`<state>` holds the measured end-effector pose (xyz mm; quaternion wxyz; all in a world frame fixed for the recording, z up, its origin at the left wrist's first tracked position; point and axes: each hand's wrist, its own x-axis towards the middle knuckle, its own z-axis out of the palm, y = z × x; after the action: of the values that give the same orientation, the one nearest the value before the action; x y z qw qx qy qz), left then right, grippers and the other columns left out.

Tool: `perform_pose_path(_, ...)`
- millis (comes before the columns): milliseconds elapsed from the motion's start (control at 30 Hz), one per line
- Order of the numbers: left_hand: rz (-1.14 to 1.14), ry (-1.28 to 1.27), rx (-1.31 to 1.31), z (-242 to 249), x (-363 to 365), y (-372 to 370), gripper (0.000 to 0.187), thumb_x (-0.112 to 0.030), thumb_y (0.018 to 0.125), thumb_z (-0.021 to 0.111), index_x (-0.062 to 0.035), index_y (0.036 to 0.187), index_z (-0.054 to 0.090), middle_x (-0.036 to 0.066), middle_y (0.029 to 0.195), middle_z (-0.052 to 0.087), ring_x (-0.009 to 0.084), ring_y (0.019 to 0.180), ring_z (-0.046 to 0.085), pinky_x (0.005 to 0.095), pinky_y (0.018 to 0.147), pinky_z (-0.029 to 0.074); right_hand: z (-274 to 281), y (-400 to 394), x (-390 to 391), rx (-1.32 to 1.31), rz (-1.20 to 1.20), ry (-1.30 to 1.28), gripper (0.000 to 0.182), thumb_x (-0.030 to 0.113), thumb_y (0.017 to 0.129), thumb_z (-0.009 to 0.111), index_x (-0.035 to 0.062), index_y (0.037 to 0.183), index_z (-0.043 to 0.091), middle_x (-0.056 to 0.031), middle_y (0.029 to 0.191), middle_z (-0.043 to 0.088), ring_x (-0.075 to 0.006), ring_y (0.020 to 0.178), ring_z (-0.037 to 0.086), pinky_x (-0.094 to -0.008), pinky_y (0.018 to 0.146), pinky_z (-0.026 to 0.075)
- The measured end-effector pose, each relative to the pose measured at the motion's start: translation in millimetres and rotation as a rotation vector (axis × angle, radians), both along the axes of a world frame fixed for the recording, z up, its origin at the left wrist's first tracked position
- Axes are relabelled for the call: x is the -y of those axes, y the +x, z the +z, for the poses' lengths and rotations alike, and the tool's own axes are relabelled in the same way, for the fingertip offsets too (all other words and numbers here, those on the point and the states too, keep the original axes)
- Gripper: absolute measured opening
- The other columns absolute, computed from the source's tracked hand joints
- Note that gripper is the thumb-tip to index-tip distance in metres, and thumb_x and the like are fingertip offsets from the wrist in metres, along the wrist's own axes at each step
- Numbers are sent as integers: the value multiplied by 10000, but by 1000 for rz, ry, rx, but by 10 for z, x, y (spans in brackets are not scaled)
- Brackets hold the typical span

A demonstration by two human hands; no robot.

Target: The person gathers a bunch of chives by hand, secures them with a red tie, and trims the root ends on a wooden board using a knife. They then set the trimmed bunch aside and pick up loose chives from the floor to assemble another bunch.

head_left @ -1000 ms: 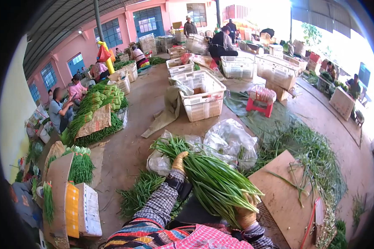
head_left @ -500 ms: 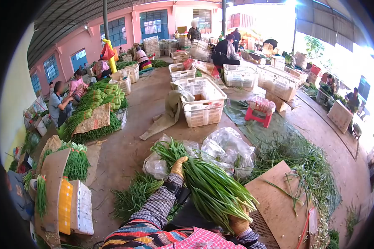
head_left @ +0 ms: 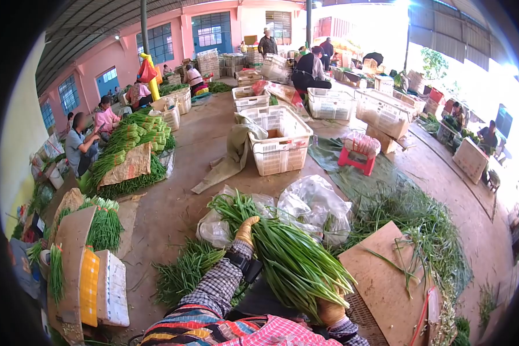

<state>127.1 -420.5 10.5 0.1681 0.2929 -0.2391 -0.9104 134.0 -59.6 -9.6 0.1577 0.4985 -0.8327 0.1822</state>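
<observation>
A large bunch of garlic chives (head_left: 288,254) lies slantwise in front of me, with its leaf tips away to the left and its pale stem ends close to me on the right. My left hand (head_left: 246,232), in a tan glove, is closed around the upper leafy part. Near the stem ends, my right hand (head_left: 331,311), also gloved, grips the bunch from beneath. The stems hide most of its fingers. Below my left arm, more loose chives (head_left: 187,271) lie on the floor.
Right of me lies a wooden board (head_left: 380,282) beside heaped green leaves (head_left: 421,230). Clear plastic bags (head_left: 314,207) sit just beyond the bunch. Farther off stand a white crate (head_left: 279,158) and a red stool (head_left: 357,161). Bundled greens lean on cardboard (head_left: 75,259) at left. Several people work around.
My view has shifted very slightly, so the surroundings sit a little to the left. Both hands keep the same hold on the chives.
</observation>
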Motion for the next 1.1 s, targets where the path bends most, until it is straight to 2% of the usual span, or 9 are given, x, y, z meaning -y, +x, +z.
perform_pose_path(233, -53, -25, -77, -87, 74, -20, 298, -248, 774, 643, -25, 971, 644, 134, 943, 680, 311, 805, 656, 471, 777, 544, 42, 5, -246, 422, -11, -229, 359, 199, 845, 553, 65, 1179, 565, -130, 1242, 531, -300, 1173, 471, -459, 1007, 363)
perform_pose_path(367, 10, -125, 21, -427, 310, -109, 382, -309, 748, 680, -35, 1011, 638, 111, 963, 672, 300, 838, 645, 470, 808, 533, 281, 104, -575, 135, -72, 242, 343, 194, 714, 624, 73, 1034, 647, -105, 1147, 585, -263, 1171, 475, -438, 1027, 345)
perform_pose_path(400, -41, -125, 38, 235, -210, 88, 399, -319, 750, 677, -37, 1027, 626, 117, 978, 667, 312, 838, 638, 484, 806, 532, 223, 95, -721, 144, -101, 339, 339, 193, 681, 642, 75, 997, 668, -98, 1123, 599, -254, 1170, 476, -433, 1032, 341)
perform_pose_path(467, -37, -188, 68, -42, 49, 12, 362, -300, 773, 659, -26, 1006, 614, 143, 981, 661, 322, 843, 632, 473, 800, 537, -309, 82, -1129, 288, -257, 293, 269, 292, 729, 615, 100, 893, 706, -74, 1066, 628, -246, 1131, 517, -413, 1005, 363)
perform_pose_path(533, 0, -240, 84, -108, 102, 8, 362, -299, 782, 650, -17, 1005, 611, 156, 976, 660, 324, 835, 633, 472, 799, 537, -374, 99, -1299, 497, -488, 972, 251, 299, 795, 579, 113, 891, 719, -92, 954, 682, -262, 953, 634, -402, 852, 480)
perform_pose_path(600, 4, -219, 102, -128, 129, 18, 339, -289, 794, 639, -16, 993, 613, 155, 969, 661, 322, 826, 633, 474, 795, 537, -911, 108, -1634, 713, -544, 1090, 418, 467, 785, 604, 97, 948, 712, -124, 932, 687, -297, 906, 652, -422, 793, 504)
perform_pose_path(733, -72, -163, 23, -435, 408, -18, 379, -306, 807, 635, 2, 1025, 603, 176, 982, 656, 338, 819, 638, 474, 789, 545, -81, 94, -1290, 867, -435, 513, 610, 366, 767, 698, 97, 1284, 518, -153, 1184, 602, -303, 1116, 557, -383, 956, 431)
perform_pose_path(933, 50, -242, 28, -72, -20, 85, 364, -278, 752, 686, -33, 1013, 621, 134, 987, 661, 306, 860, 633, 470, 826, 531, -130, 31, -839, 959, -188, -221, 455, 240, 781, 679, 51, 1184, 586, -189, 1118, 619, -339, 1035, 594, -381, 913, 458)
perform_pose_path(1100, -45, 24, -52, -252, 123, 34, 267, -287, 761, 662, -47, 877, 648, 122, 849, 677, 294, 734, 641, 460, 723, 550, -920, 108, -648, 1250, -277, -687, 288, 117, 817, 664, 4, 1077, 611, -115, 980, 673, -170, 904, 632, -302, 803, 489)
